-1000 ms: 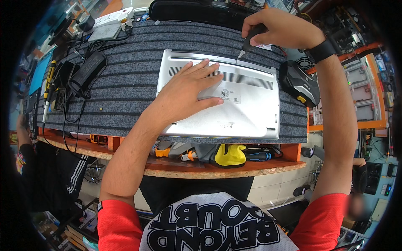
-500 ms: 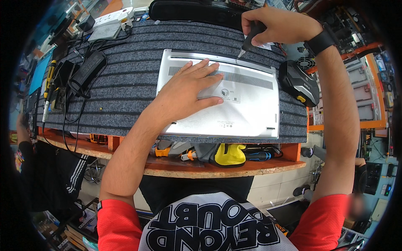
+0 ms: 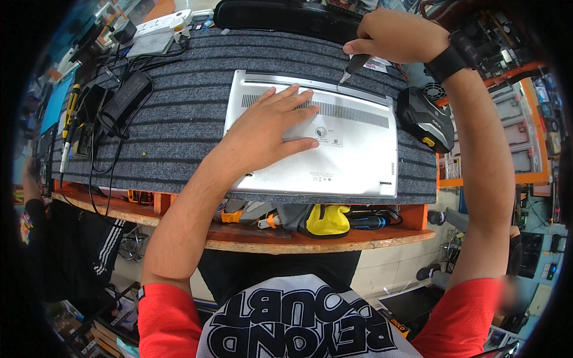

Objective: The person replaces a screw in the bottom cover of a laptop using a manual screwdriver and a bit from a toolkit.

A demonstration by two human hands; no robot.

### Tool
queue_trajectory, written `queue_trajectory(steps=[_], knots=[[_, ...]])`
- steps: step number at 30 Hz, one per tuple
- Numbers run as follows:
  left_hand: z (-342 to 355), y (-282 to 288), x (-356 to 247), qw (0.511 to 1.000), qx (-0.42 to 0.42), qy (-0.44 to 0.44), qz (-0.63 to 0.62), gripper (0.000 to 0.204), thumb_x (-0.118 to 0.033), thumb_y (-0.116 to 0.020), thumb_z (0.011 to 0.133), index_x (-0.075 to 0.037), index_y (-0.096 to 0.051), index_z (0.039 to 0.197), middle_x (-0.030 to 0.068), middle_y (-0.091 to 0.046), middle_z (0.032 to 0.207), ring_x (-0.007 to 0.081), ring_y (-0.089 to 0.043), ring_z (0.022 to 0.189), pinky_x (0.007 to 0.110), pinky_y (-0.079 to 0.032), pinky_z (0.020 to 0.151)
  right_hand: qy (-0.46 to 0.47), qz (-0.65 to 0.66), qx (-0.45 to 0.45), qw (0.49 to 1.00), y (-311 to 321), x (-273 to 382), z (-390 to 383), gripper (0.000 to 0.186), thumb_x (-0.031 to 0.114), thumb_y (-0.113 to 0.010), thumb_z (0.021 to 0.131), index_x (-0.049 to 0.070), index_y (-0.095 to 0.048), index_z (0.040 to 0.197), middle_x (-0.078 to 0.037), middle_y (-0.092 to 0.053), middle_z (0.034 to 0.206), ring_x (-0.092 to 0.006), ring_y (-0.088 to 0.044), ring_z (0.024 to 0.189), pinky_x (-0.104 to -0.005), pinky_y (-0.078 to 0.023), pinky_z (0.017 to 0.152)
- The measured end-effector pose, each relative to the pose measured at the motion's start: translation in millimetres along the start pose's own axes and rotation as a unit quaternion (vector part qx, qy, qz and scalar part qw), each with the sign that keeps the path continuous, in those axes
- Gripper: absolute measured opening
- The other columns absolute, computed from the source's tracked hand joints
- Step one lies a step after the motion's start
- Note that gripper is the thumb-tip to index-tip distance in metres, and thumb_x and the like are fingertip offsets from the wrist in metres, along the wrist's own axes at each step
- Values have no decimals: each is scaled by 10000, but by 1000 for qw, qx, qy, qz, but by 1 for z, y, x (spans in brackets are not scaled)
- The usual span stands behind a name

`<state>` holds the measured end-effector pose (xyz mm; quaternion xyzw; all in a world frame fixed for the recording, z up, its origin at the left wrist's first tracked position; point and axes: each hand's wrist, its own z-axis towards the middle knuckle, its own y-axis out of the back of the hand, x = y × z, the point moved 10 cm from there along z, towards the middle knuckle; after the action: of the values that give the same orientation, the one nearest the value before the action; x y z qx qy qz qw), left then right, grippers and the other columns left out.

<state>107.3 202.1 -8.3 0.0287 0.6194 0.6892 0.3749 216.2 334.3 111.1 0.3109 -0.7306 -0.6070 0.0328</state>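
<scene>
A silver laptop lies bottom side up on the grey striped mat, its long vent strip toward the far edge. My left hand rests flat on the left part of its cover, fingers spread. At the far edge, my right hand is closed round the dark handle of a screwdriver. The tool is tilted, and its thin tip meets the laptop's far edge, right of the middle. Whether a screw sits under the tip is too small to tell.
Right of the laptop stands a black and grey device with a yellow button. Power adapters and cables lie at the left, near a yellow-black pen-like tool. A white power strip is behind them. Below, an open shelf holds tools and a yellow-grey glove.
My right hand has turned at the wrist and shifted slightly right on the screwdriver's handle. The tip stays at the same spot. My left hand and the laptop have not moved.
</scene>
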Motion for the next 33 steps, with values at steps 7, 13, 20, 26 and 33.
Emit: queue_trajectory(steps=[7, 13, 20, 26, 33], knots=[[1, 0, 0, 1000, -1, -5, 1, 585, -485, -688, 925, -138, -637, 1392, 90, -476, 1569, 258, -327, 1522, 468, -206, 1271, 81, 25, -62, 994, 6, 5, -6, 430, 455, -675, 956, 38, -777, 981, -131, -713, 805, -242, -673, 667, -372, -522, 620], [0, 0, -1, 1000, 0, -3, 2, 581, -475, -690, 927, -134, -634, 1394, 91, -472, 1572, 266, -328, 1521, 468, -207, 1271, 92, 57, -51, 993, 4, 9, -11, 379, 423, -693, 950, 49, -740, 988, -121, -710, 822, -241, -681, 718, -366, -519, 657], [1, 3, -2, 1000, -3, -13, 1, 581, -471, -694, 926, -132, -634, 1395, 92, -473, 1572, 267, -331, 1520, 474, -205, 1270, 127, 65, -36, 989, 4, 9, -10, 333, 396, -719, 933, 77, -686, 1022, -108, -709, 847, -250, -682, 781, -366, -512, 706], [0, 0, -1, 1000, -6, -7, -3, 576, -467, -698, 924, -133, -640, 1389, 90, -473, 1572, 270, -333, 1519, 477, -207, 1268, 83, 39, -58, 994, 2, 4, -10, 394, 453, -686, 947, 66, -741, 994, -121, -708, 857, -256, -677, 740, -371, -523, 683], [0, -1, 0, 1000, -7, -6, 1, 577, -476, -692, 926, -134, -641, 1388, 92, -475, 1570, 269, -338, 1516, 476, -208, 1268, -2, 6, 16, 1000, -3, -2, 1, 339, 410, -712, 930, 80, -731, 999, -115, -702, 864, -254, -676, 729, -366, -522, 681]])
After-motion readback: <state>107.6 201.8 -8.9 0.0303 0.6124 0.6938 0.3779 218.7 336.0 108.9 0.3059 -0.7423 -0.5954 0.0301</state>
